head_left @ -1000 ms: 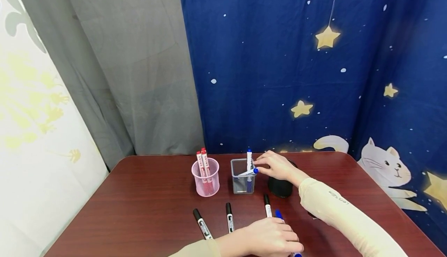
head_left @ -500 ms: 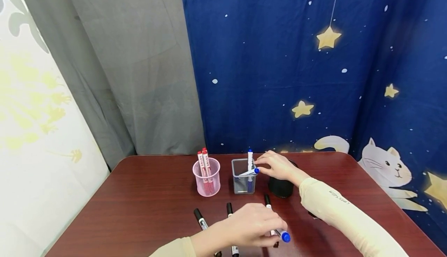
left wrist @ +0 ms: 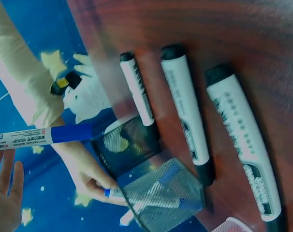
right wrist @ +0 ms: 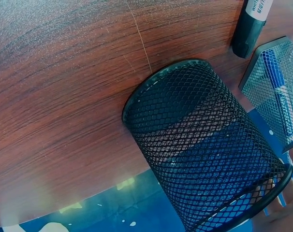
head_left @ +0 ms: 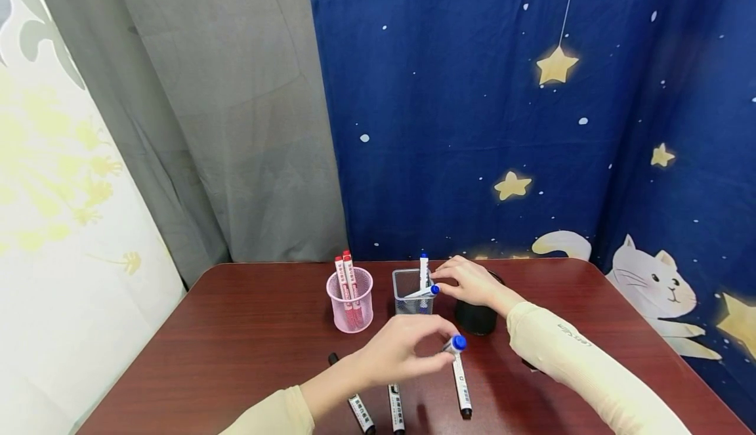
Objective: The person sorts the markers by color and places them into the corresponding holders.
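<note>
"What's that on the table?"

"Three mesh holders on a glossy, wood-grained tabletop (head_left: 254,330): a round pink cup (head_left: 336,313) with slim red-capped markers (head_left: 346,277) inside, a square grey holder (head_left: 403,308) with two blue-capped markers (head_left: 424,268), one upright and one slanting, and a round black cup (head_left: 475,320). Smooth white markers with black ends (head_left: 462,386) lie in front."

"And the hands?"

"The left hand (head_left: 401,350) pinches a white-barrelled blue marker (head_left: 458,343) between thumb and fingers, in the air in front of the square holder. The right hand (head_left: 472,283) reaches over the black cup, fingertips at the square holder's rim; I can't tell whether they pinch it."

"What's changed?"

"A second ago the left hand was down low by the tabletop; it has risen with its marker, nearer the holders. The right hand has stayed put."
</note>
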Tool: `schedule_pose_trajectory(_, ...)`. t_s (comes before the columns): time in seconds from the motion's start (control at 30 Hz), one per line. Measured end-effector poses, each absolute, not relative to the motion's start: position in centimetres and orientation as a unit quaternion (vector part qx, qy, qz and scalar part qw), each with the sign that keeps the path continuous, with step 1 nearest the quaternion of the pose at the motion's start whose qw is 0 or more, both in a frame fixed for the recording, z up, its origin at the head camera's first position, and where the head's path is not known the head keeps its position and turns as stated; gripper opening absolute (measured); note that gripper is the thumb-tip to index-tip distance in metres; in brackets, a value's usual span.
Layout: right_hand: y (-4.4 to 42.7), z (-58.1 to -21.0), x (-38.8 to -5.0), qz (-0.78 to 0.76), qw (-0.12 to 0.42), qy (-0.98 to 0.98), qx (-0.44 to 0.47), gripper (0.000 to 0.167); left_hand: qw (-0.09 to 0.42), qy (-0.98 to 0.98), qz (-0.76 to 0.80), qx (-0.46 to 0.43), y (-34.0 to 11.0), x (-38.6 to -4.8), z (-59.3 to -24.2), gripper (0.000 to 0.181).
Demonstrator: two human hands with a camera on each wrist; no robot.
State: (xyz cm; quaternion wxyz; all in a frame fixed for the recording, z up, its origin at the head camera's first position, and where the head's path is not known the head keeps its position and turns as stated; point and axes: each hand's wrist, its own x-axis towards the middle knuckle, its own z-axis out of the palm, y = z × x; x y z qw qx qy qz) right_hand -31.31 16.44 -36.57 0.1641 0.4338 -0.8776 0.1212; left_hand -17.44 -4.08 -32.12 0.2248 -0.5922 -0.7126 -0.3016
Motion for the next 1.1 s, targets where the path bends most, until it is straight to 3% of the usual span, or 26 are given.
schedule_pose_trajectory(0.17,16.5,-36.6,-31.3,0.126,0.167,-0.876,0.434,0.026,0.177,-0.712,-0.415,-0.538,-4.7,-18.1,-31.1,0.022)
schedule_pose_trajectory(0.3,16.5,-36.6,-31.3,0.125,0.17,-0.876,0.434,0.025,0.168,-0.72,-0.469,-0.484,-5.4,-18.9,-30.4,0.02)
schedule_pose_trajectory(0.7,16.3,-36.6,-30.9,0.135,0.159,-0.885,0.417,0.026,0.177,-0.758,-0.498,-0.382,-6.8,-19.3,-27.1,0.021)
schedule_pose_trajectory(1.1,16.4,-36.9,-31.2,0.138,0.16,-0.884,0.417,0.027,0.187,-0.769,-0.522,-0.318,-7.2,-22.4,-26.8,0.02)
